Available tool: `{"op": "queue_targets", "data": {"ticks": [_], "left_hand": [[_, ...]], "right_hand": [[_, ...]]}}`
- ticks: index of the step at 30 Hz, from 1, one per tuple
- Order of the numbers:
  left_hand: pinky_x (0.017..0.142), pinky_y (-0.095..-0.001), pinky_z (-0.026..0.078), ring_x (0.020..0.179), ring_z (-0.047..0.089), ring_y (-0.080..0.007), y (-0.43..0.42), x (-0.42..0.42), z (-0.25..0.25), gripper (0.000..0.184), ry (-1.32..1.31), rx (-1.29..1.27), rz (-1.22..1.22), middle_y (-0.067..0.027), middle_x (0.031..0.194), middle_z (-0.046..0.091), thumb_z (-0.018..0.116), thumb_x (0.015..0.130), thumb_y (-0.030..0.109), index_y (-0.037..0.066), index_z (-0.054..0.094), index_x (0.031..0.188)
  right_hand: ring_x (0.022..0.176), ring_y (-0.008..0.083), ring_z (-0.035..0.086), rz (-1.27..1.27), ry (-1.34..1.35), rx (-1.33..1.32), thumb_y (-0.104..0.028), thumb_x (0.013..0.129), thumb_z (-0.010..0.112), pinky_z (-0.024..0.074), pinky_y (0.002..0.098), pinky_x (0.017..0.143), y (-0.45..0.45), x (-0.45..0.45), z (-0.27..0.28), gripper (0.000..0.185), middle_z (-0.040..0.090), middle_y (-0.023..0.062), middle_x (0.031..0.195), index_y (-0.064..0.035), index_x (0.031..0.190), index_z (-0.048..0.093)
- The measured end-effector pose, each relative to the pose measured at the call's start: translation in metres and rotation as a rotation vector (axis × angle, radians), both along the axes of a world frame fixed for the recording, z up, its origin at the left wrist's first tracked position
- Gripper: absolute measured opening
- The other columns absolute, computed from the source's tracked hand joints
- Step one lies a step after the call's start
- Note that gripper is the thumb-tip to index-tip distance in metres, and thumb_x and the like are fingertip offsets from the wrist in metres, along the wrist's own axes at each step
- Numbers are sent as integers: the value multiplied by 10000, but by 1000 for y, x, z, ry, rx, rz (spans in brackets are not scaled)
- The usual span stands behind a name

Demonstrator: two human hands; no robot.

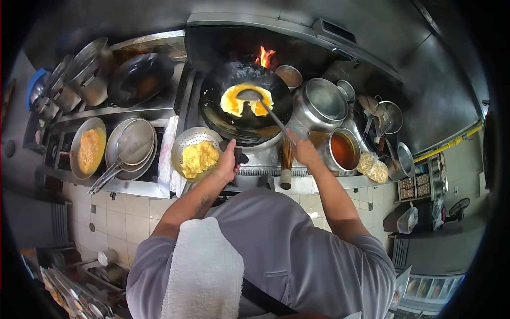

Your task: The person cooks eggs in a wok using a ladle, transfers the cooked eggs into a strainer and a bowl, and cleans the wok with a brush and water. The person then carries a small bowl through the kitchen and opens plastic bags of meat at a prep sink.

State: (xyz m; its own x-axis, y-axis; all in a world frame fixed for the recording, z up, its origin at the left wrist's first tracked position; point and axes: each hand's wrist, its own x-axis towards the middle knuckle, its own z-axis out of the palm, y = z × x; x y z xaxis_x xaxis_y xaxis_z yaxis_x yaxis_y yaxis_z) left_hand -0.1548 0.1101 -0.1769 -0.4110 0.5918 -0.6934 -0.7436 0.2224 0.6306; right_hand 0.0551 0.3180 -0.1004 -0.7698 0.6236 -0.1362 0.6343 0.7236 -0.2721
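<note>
In the head view, your right hand [304, 150] has its fingers closed around the handle of the ladle [249, 95]; that long shaft probably lets you work at the wok's middle while your hand is clear of the heat. The ladle's bowl is over the yellow egg [231, 102], which lies spread in the wok [239, 127]. Flame [264, 57] shows past the wok's far edge.

Your left hand [227, 166] is at the wok's near left edge, fingers curled around a dark grip [241, 158], apparently the wok's handle or a cloth over it, likely to steady the wok.

Just left of it, a perforated strainer [183, 139] carries cooked egg [199, 158]; its holes would let oil drain. To the right, a pot of reddish sauce [344, 151] sits near your right hand, presumably for easy reach.
</note>
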Motion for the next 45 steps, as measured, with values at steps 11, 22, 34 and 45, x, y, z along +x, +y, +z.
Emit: {"op": "queue_targets", "data": {"ticks": [11, 22, 34, 45], "left_hand": [[359, -253, 298, 427, 477, -137, -56, -20, 6, 467, -59, 127, 114, -8, 627, 572, 587, 980, 597, 164, 571, 807], [386, -253, 316, 445, 469, -132, -60, -26, -3, 423, -121, 104, 128, 2, 660, 578, 607, 973, 582, 184, 572, 835], [375, -246, 334, 443, 481, -136, -46, -14, -3, 423, -137, 121, 36, -6, 665, 573, 633, 973, 567, 175, 551, 836], [364, -234, 336, 427, 481, -132, -54, -9, -1, 413, -163, 164, 40, -3, 655, 569, 652, 965, 561, 178, 547, 853]], "right_hand": [[1048, 507, 661, -6, 270, 9, -105, 913, 610, 527, 554, 951, 38, -38, -64, 719, 676, 336, 1145, -124, 1592, 374], [873, 493, 697, -54, -54, -126, -108, 937, 568, 542, 584, 854, -65, 24, -12, 742, 705, 314, 903, -239, 1625, 322], [820, 432, 711, -32, -137, 9, -130, 980, 540, 566, 542, 804, -82, 70, 21, 685, 705, 254, 870, -336, 1606, 351], [840, 400, 722, -3, -200, 97, -119, 971, 539, 581, 525, 802, -79, 88, 45, 687, 718, 215, 911, -351, 1596, 372]]}}
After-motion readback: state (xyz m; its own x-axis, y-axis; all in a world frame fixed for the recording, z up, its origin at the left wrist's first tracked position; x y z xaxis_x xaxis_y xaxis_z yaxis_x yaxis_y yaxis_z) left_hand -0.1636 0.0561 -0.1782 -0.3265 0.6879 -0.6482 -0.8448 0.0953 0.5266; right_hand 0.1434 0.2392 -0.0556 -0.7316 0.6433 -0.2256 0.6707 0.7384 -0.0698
